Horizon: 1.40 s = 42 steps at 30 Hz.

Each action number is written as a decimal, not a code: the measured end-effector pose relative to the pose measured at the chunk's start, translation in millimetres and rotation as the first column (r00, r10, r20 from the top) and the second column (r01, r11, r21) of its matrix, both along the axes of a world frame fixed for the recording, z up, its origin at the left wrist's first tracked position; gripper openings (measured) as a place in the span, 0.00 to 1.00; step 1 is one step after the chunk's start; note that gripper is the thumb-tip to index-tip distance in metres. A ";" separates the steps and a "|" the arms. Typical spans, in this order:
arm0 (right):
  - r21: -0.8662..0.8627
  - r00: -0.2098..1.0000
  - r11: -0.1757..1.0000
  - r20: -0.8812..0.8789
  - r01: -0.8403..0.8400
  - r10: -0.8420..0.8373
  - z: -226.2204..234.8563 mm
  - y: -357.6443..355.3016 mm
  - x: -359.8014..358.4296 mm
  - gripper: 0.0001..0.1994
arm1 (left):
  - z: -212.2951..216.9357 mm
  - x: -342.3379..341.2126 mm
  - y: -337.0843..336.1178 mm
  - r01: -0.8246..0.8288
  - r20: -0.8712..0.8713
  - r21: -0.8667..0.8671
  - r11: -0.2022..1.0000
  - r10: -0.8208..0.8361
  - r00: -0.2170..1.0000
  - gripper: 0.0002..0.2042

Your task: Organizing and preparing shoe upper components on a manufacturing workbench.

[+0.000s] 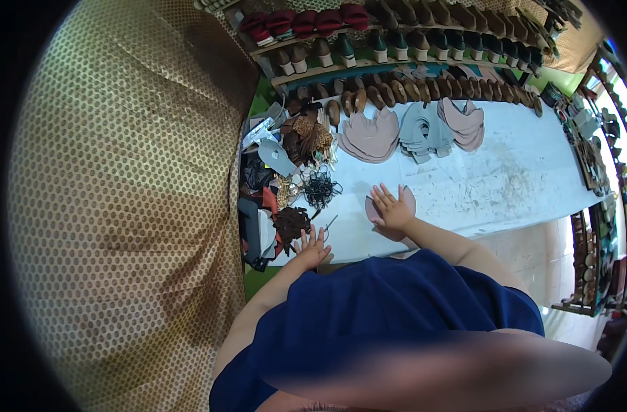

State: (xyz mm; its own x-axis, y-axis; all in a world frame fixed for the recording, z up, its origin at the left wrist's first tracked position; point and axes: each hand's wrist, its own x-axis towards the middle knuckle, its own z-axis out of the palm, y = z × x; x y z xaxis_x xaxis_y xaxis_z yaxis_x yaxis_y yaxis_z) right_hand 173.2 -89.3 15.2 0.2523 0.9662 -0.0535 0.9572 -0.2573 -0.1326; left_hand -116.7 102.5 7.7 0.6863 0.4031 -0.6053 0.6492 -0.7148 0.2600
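My right hand [396,211] lies flat with its fingers spread on a pale pink, curved cut piece [410,200], whose edges show on both sides of the fingers. The piece rests on the white-covered table [464,178]. Close to the table's front edge, my left hand [312,251] is open with its fingers apart and holds nothing. Just beyond its fingertips sits a heap of dark brown strips [291,225]. A thin grey tool [333,222] lies beside that hand; its kind is too small to tell.
Farther back lie stacked pink pieces [372,137], stacked grey pieces [423,141] and more pink ones [464,127]. A black tangle [320,189] and brown scraps [303,137] crowd the left end. Shelves with rows of shoes [396,44] line the back. A patterned curtain [135,206] hangs left.
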 end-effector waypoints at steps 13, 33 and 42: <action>-0.091 0.987 0.989 -0.097 0.119 -0.128 -6.4 -58.2 35.0 0.44 | 9.0 4.8 -6.3 0.006 -0.054 0.021 1.000 -0.005 0.999 0.58; -0.001 0.999 0.999 -0.022 0.036 -0.036 -4.6 -64.3 27.3 0.43 | 10.8 5.8 -13.1 -0.010 -0.046 0.076 0.997 0.013 0.999 0.61; 0.029 0.850 0.856 -0.107 -0.515 0.515 -34.4 -97.2 36.0 0.31 | 23.0 8.8 -18.2 0.001 -0.027 0.089 0.996 0.001 1.000 0.58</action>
State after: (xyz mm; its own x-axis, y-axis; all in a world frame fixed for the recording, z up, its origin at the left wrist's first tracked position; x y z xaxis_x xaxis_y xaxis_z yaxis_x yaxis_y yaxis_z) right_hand 209.2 -186.5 -19.2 -0.2891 0.9559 -0.0520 0.9323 0.2688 -0.2420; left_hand -107.9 84.3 30.7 0.6706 0.4564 -0.5848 0.6549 -0.7345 0.1777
